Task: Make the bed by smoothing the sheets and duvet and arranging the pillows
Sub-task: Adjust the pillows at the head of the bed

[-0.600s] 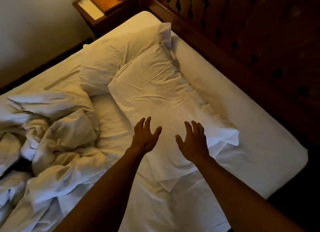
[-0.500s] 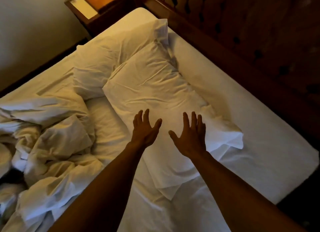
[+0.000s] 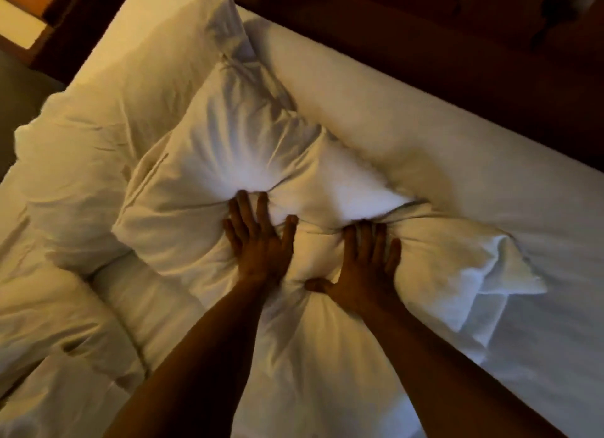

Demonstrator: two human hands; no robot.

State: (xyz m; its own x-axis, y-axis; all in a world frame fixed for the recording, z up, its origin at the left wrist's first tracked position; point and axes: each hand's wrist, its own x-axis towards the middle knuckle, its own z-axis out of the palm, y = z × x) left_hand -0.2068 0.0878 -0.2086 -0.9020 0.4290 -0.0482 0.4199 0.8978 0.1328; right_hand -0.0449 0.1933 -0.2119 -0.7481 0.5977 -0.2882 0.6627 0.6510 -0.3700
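Observation:
A white pillow (image 3: 228,150) lies slanted across the head of the bed, on the white fitted sheet (image 3: 490,192). Both my hands press down into its near half. My left hand (image 3: 258,241) lies flat with fingers spread, and the fabric puckers at its fingertips. My right hand (image 3: 366,264) does the same a little to the right, its fingertips sunk into a crease. A second white pillow (image 3: 130,88) rests behind and to the left, partly under the first. The crumpled white duvet (image 3: 42,323) is bunched at the lower left.
A dark wooden headboard (image 3: 425,45) runs along the top and right of the mattress. A corner of a wooden nightstand (image 3: 19,22) shows at the upper left. The pillowcase's loose open end (image 3: 500,274) flops onto the sheet at the right.
My hands hovered open above the pillow before; now both have dropped onto it and sink into it. The view has moved closer to the pillows.

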